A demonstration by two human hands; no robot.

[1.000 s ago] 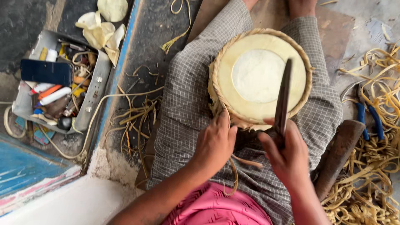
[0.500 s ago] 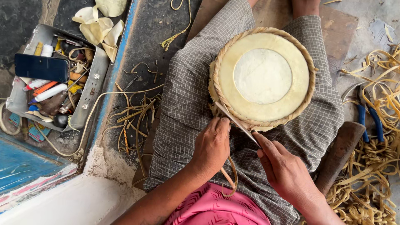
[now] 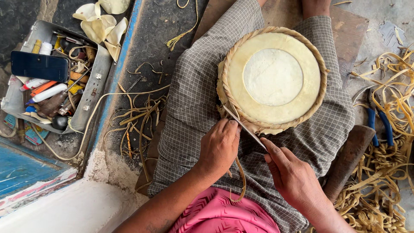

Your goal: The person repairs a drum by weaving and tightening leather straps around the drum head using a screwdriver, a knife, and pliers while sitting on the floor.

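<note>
Drum (image 3: pixel 273 77): round, cream, braided rim, on the lap.
Left hand (image 3: pixel 220 146): curled, gripping drum's near rim.
Right hand (image 3: pixel 293 174): pinching thin blade (image 3: pixel 246 127).
Metal tray (image 3: pixel 98 73): dark phone (image 3: pixel 39 66), tubes, small tools.

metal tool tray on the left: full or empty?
Full. The open metal tray is packed with tools, tubes and pens, and a dark phone lies flat on top. Almost none of its floor shows.

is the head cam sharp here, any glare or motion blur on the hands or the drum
Head view: even daylight, soft shadows; the drum is crisp, no glare on its pale skin; left hand and right hand show no blur; the thin tool stays sharp; edges bow slightly.
</note>
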